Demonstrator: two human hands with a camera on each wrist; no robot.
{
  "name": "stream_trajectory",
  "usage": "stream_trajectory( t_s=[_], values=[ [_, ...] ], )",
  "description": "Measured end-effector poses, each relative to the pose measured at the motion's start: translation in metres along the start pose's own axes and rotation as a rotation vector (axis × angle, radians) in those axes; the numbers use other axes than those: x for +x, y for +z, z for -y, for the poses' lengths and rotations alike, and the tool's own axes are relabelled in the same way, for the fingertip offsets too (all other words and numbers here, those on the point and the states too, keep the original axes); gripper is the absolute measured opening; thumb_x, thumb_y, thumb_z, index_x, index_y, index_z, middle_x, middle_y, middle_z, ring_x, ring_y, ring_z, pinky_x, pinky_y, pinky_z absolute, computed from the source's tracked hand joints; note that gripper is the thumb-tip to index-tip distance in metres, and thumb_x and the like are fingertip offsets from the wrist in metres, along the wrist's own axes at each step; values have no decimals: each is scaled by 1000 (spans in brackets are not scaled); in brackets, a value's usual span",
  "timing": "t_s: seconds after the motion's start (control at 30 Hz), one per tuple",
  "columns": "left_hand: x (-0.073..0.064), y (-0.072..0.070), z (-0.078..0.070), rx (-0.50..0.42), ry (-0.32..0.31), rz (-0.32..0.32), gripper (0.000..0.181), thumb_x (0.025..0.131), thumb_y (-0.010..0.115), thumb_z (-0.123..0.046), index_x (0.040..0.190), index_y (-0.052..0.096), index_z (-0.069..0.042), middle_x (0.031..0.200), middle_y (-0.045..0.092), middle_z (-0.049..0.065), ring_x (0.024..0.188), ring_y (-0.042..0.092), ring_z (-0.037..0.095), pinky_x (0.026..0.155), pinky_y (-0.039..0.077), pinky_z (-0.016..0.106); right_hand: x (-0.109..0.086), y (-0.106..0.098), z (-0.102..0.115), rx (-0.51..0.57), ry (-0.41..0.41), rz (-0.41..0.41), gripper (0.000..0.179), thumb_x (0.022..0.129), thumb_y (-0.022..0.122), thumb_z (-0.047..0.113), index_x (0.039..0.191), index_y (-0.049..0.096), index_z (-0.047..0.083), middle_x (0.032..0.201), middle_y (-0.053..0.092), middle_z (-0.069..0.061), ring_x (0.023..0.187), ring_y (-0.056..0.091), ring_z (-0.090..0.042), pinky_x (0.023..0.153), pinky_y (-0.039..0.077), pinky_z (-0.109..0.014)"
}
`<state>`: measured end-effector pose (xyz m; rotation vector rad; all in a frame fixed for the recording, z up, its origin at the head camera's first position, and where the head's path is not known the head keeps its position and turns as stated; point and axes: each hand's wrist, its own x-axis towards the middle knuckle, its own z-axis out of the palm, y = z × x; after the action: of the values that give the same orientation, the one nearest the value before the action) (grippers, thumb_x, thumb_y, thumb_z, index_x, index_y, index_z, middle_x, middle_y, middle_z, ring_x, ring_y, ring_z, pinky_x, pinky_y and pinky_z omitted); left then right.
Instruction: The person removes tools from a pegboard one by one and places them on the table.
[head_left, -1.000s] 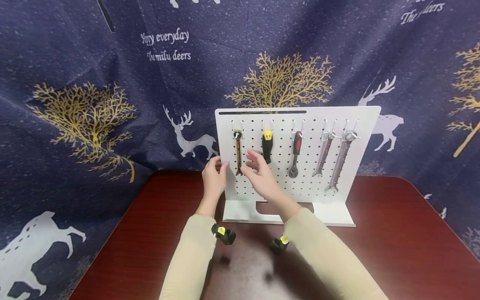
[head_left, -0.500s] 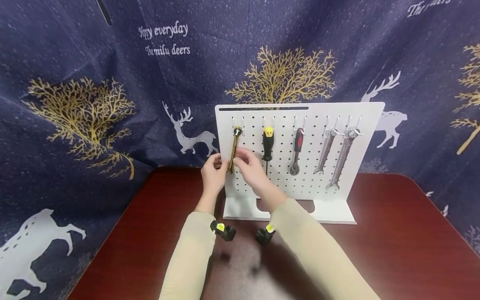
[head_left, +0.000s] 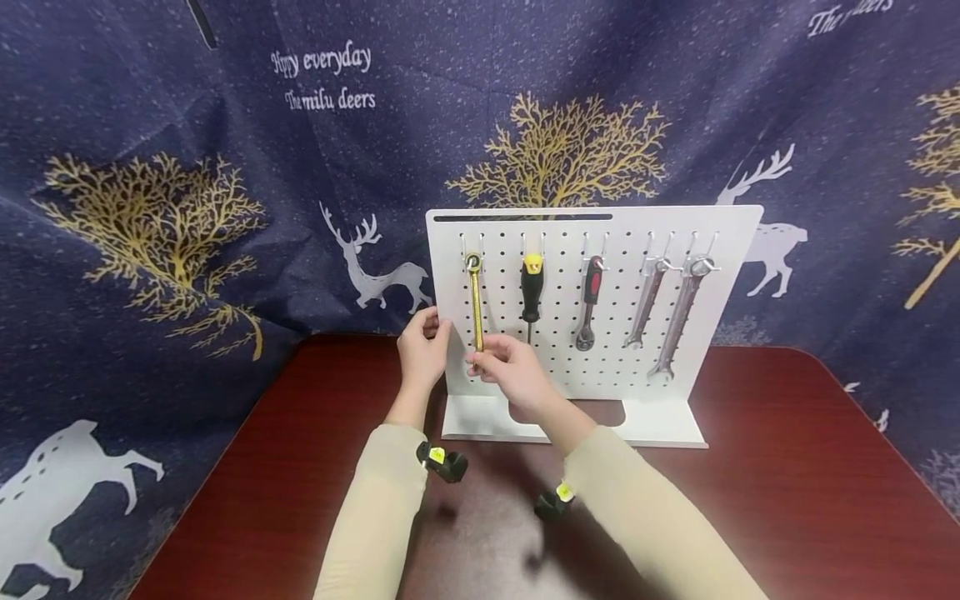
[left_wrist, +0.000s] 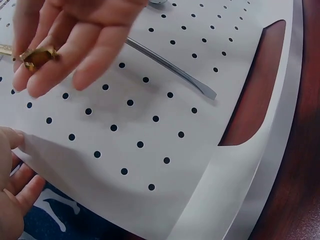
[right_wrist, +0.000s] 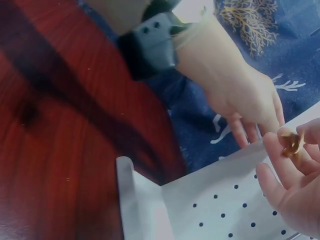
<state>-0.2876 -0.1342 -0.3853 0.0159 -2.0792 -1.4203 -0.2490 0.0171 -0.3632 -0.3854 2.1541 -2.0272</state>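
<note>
A gold combination wrench [head_left: 476,308] hangs by its ring end on a hook at the left of the white pegboard [head_left: 562,367]. My right hand [head_left: 510,371] pinches its lower, open end between thumb and fingers. In the left wrist view, that wrench end [left_wrist: 39,58] shows at the right hand's fingertips, tipped out from the board. My left hand [head_left: 422,350] grips the board's left edge, thumb on the front side and fingers behind. In the right wrist view, the left hand [right_wrist: 245,100] lies along that edge, close beyond the gold wrench end [right_wrist: 291,144].
Right of the gold wrench hang a yellow-and-black screwdriver [head_left: 532,287], a red-and-black ratchet [head_left: 591,300] and two silver wrenches [head_left: 681,321]. The pegboard's base stands on a dark red table [head_left: 322,417]. A blue deer-print cloth [head_left: 375,167] hangs behind.
My right hand came left to the gold wrench, then moved slightly down and right with its lower end. The wrench swung left and back to near vertical. My left hand stayed at the board edge.
</note>
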Motion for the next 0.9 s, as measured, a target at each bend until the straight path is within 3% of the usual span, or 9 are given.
stream_trajectory(
  t_s=[0.3,0.67,0.9],
  values=[
    [2,2,0,11,-10,5,24,88,64,-9,111,64,0,95,68,20,85,66,31,79,53,42,-19,2,-5,76,-7,31,31,92,58,10,116,54,-11,100,69,-23,70,68,-9,80,55,-41],
    [2,2,2,56,-60,6,24,88,64,-12,110,64,-3,96,68,17,87,65,29,81,51,40,-42,5,13,5,-158,42,22,93,59,15,108,60,-1,100,69,-24,75,69,-15,74,56,-33],
    [3,2,1,61,-66,9,25,88,64,-13,111,64,-3,97,68,17,88,66,29,81,52,40,-54,5,21,-24,-232,64,21,93,59,14,106,60,-2,99,67,-25,75,70,-19,74,56,-33]
  ],
)
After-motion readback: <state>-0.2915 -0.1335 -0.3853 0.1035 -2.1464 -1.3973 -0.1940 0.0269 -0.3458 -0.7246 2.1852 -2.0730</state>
